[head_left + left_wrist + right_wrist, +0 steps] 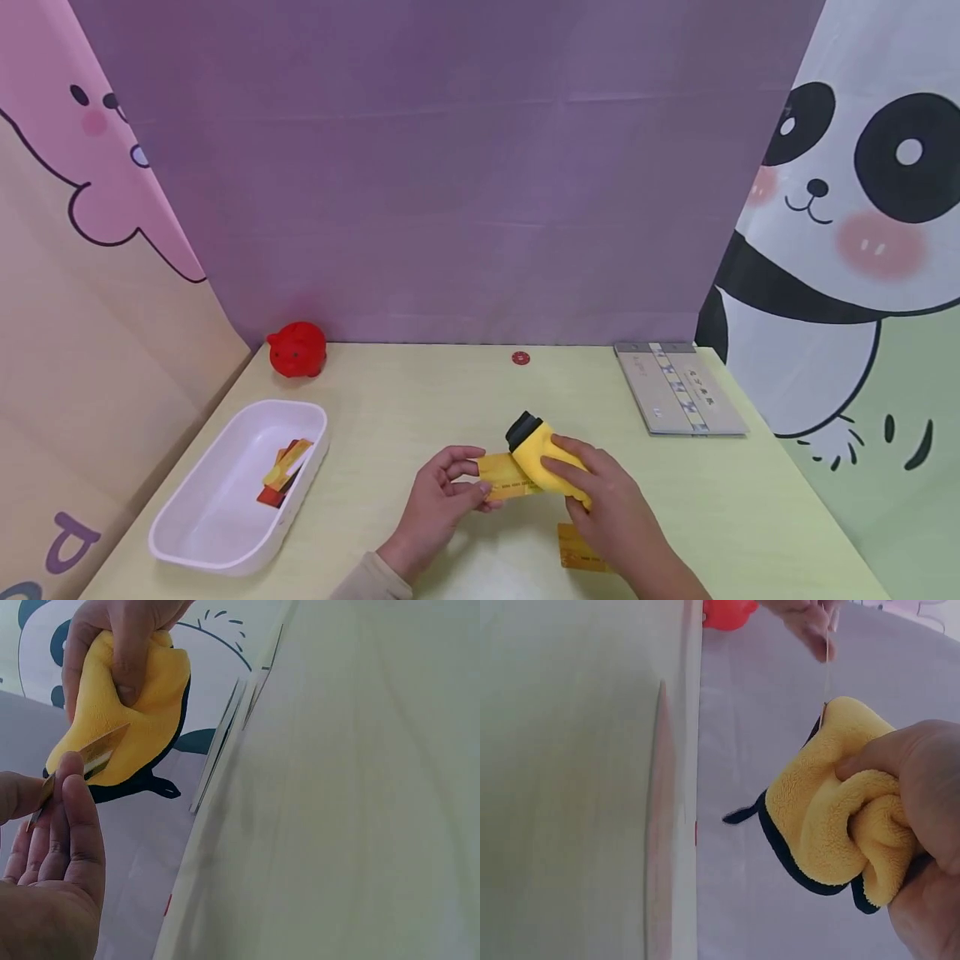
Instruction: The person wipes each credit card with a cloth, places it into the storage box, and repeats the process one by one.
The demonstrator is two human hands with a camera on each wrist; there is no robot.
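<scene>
My left hand (438,500) pinches a gold card (495,479) between thumb and fingers, just above the table. A folded yellow cloth (536,458) with dark edging is bunched in my right hand (615,508). The cloth overlaps the card's right end. From the left wrist view, the card (103,750) is nearly edge-on against the cloth (142,712). Plush folds of the cloth (810,817) and its small dark loop show in the right wrist view. Partly hidden by my right hand, another gold card (576,550) lies on the table.
On the left stands a white plastic tub (213,500) with several gold, red and dark cards (288,467) inside. Behind it sits a red piggy bank (297,350). A small red disc (521,357) lies near the back edge, and a flat grey book-like item (645,392) at the back right.
</scene>
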